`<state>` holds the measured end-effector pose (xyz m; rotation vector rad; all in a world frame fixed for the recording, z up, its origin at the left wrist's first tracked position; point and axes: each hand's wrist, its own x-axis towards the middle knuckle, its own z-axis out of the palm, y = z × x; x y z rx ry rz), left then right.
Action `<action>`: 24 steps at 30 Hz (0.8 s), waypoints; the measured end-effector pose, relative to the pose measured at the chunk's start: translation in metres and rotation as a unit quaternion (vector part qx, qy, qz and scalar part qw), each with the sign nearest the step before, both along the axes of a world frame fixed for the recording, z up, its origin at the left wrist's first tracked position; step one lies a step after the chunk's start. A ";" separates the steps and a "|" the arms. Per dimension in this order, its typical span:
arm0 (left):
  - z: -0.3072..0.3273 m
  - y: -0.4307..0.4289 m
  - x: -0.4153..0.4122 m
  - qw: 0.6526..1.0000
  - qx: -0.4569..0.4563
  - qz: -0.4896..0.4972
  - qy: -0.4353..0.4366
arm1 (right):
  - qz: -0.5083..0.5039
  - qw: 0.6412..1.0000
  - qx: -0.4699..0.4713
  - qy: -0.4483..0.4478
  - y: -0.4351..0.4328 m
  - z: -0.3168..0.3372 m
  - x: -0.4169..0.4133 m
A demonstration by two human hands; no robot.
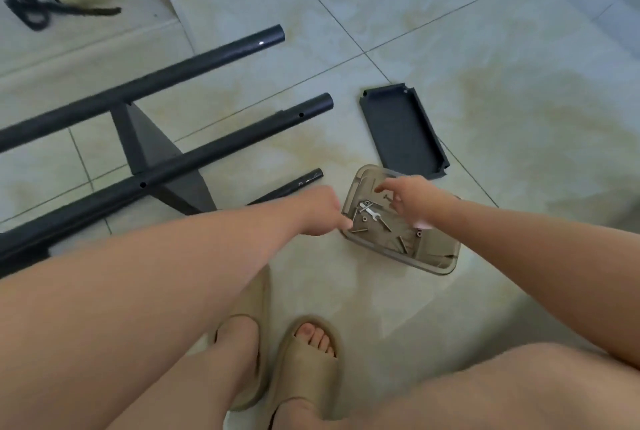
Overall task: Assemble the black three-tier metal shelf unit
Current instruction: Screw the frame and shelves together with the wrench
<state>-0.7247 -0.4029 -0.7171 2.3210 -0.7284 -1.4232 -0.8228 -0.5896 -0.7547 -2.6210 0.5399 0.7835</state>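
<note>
Pale tiled floor point(485, 49): right hand point(412, 197) hovers loose-fingered over the tan tray point(440, 267), left hand point(322, 211) grip unclear, black panel point(401, 132) at one o'clock.

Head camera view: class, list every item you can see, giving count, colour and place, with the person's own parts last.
poles: three, black, on the floor at left
shelf panel: one, black, spanning the two long poles
loose shelf tray: one, black, floor beyond the parts tray
parts tray: one, translucent tan, floor centre
screws: several, metallic, in the parts tray
wrench: one, silver, in the parts tray
cords: tangle, black, top left
slippers: two, beige, worn, bottom centre
left grip: one, bare, at the parts tray's left edge
right grip: one, bare, over the parts tray, fingers spread
</note>
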 end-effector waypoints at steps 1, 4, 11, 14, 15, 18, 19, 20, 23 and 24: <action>0.017 0.006 0.004 1.000 -0.005 -0.008 -0.015 | -0.002 1.000 0.000 -0.017 0.008 0.015 0.003; 0.061 0.038 0.012 0.997 0.006 -0.018 -0.073 | -0.029 0.996 0.020 -0.087 0.037 0.067 0.014; 0.124 0.139 0.010 0.986 -0.040 0.115 -0.114 | -0.043 0.970 0.082 -0.226 0.132 0.175 0.040; 0.144 0.173 0.010 0.966 -0.089 0.231 -0.070 | -0.022 0.968 0.087 -0.234 0.170 0.201 0.054; 0.151 0.184 0.009 0.954 -0.110 0.273 -0.054 | -0.021 0.967 0.086 -0.240 0.182 0.207 0.058; 0.161 0.213 0.009 0.923 -0.145 0.350 -0.063 | -0.047 0.962 0.105 -0.248 0.214 0.208 0.069; 0.160 0.222 0.010 0.919 -0.144 0.357 -0.083 | -0.054 0.962 0.108 -0.246 0.224 0.205 0.071; 0.158 0.231 0.012 0.918 -0.138 0.355 -0.110 | -0.052 0.963 0.105 -0.244 0.232 0.202 0.074; 0.150 0.248 0.023 0.923 -0.098 0.322 -0.186 | -0.013 0.966 0.083 -0.244 0.247 0.193 0.084; 0.146 0.252 0.028 0.924 -0.085 0.313 -0.203 | 0.004 0.967 0.079 -0.242 0.250 0.189 0.087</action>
